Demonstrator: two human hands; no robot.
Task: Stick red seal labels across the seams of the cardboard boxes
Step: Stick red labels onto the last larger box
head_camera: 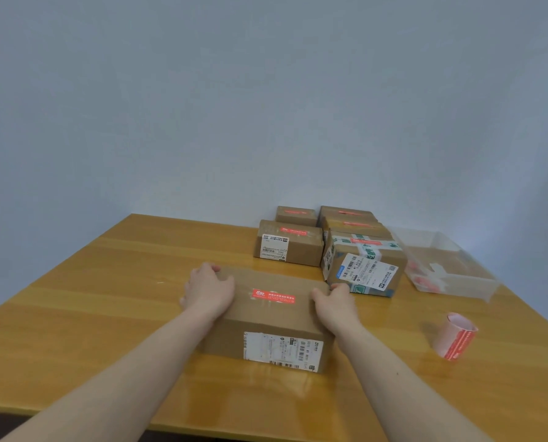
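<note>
Six cardboard boxes (266,317) (each red-sealed), one between two hands (210,290)

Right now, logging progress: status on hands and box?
Both hands, left and right, grip near box ends. Red seal label already on. Sealed boxes behind; nothing blocking.

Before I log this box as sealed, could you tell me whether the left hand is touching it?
Touching. The head view shows the left hand lying on the near box's top left end, fingers curled over its far edge.
</note>
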